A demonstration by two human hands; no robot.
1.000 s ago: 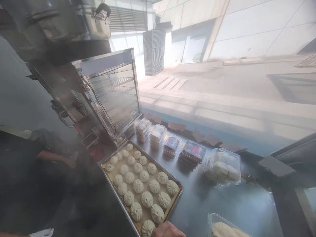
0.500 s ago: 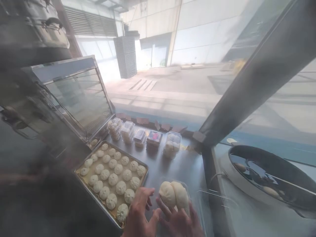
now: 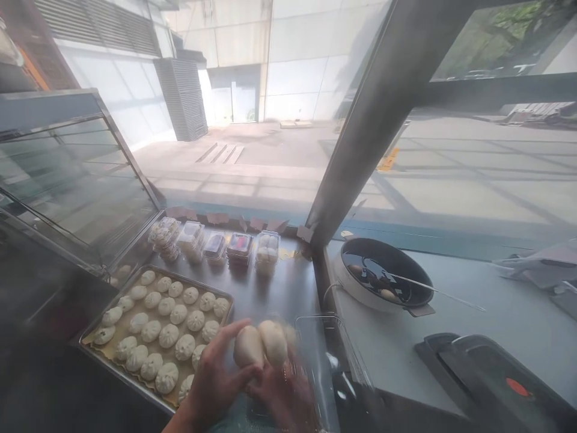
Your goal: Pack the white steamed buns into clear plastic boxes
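Two smooth white steamed buns (image 3: 261,347) sit side by side, with another blurred pale shape behind them. My left hand (image 3: 216,376) closes around the left bun, its thumb along the near side. Pressed close to the buns from the near right is my right hand (image 3: 286,391), closed and blurred, its fingertips partly hidden. A clear plastic container (image 3: 318,319) lies open around and to the right of the right hand. Left of my hands, a metal tray (image 3: 121,385) bears several rows of pleated buns (image 3: 168,335) on paper.
Stacks of packed clear boxes (image 3: 240,246) line the counter (image 3: 288,288) by the window. A glass display cabinet (image 3: 90,174) stands at left. On the right are a round dark pan (image 3: 383,258) with liquid and a ladle, and a black appliance (image 3: 496,373).
The view has swung right, bringing the black appliance into sight. My left hand, apart from the buns before, now grips the left one. My right hand stays at the buns.
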